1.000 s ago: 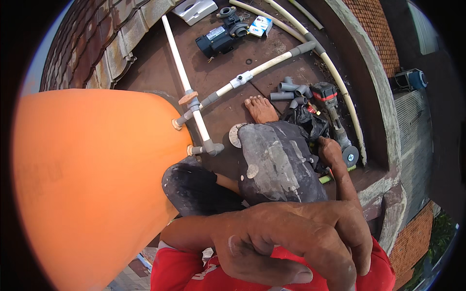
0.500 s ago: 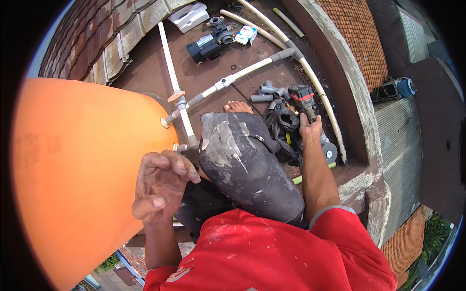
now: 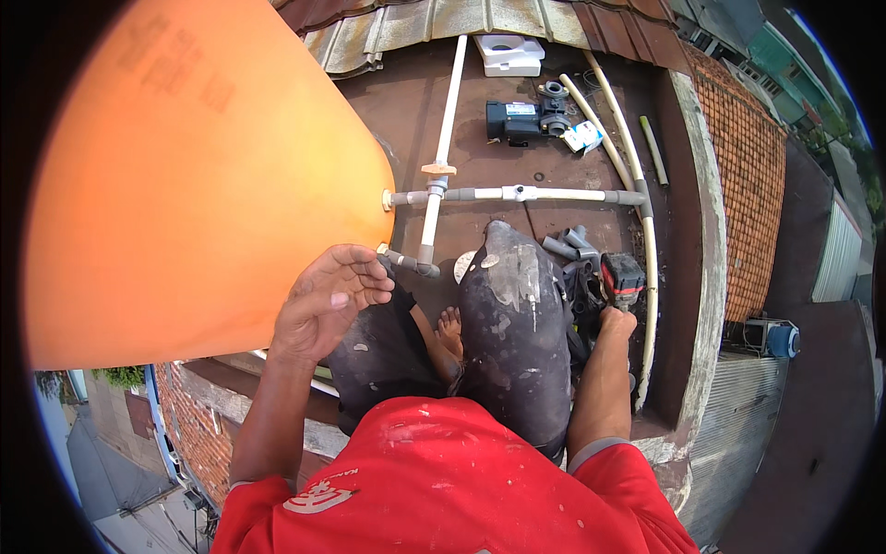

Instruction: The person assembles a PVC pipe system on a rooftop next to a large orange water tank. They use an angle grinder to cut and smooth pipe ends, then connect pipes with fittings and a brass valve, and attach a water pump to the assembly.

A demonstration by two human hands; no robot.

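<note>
My left hand (image 3: 328, 303) is raised beside the orange tank (image 3: 203, 212), in front of my knee. Its fingers are loosely curled with the thumb apart, and nothing is in them. Down at my right side, my right hand (image 3: 616, 323) is closed round the body of a cordless angle grinder (image 3: 623, 275). The grinder's black and red battery end points away from me; its disc is hidden now. Just left of it lie grey pipe fittings (image 3: 574, 242) and a black plastic bag (image 3: 583, 300), partly behind my knee.
A white pipe run with grey joints (image 3: 563, 195) links the tank to a long cream pipe (image 3: 651, 295) along the right parapet (image 3: 703, 240). A water pump (image 3: 517, 122), a small box (image 3: 583, 138) and white foam packaging (image 3: 510, 55) sit farther back. Roof tiles edge the far side.
The view has turned, so the tank and pipes sit differently. My right hand keeps its hold on the grinder, whose disc has gone out of sight. My left hand stays raised, fingers curled.
</note>
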